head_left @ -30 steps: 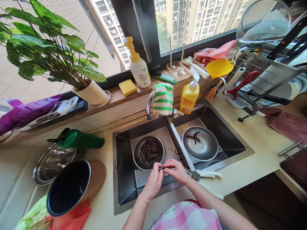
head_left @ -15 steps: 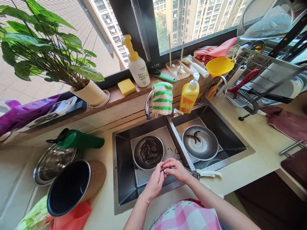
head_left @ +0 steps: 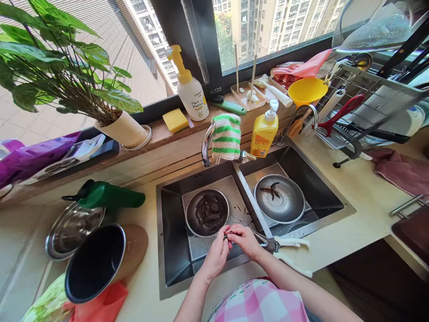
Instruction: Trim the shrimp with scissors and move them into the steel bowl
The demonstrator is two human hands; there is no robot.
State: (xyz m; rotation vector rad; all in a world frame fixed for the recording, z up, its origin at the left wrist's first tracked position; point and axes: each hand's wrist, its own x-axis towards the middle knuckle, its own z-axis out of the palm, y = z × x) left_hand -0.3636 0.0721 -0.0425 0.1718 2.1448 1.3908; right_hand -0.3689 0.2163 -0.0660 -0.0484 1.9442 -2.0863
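Observation:
Over the front of the left sink basin [head_left: 174, 268], my left hand [head_left: 217, 252] and my right hand [head_left: 246, 241] meet at the fingertips. Both are closed on a small dark slender fish [head_left: 228, 235], mostly hidden by the fingers. Just beyond them, a round metal bowl [head_left: 189, 226] holds several similar dark fish [head_left: 210, 210]. In the right basin lies a second round metal bowl [head_left: 291, 201] with a few dark slender pieces [head_left: 273, 191] in it. White-handled kitchen shears [head_left: 275, 245] rest on the sink's front edge, close to my right wrist.
A chrome faucet [head_left: 205, 150] draped with a green-striped cloth [head_left: 226, 136] rises behind the basins, beside a yellow pump bottle [head_left: 264, 134]. Left on the counter are a deep pot [head_left: 137, 250], a green container [head_left: 114, 195] and a metal lid [head_left: 56, 232]. A wire rack [head_left: 355, 98] stands right.
My fingertips have shifted slightly around the small fish, and my right hand has drawn a little toward my left. The shears show more fully. The bowls stay put.

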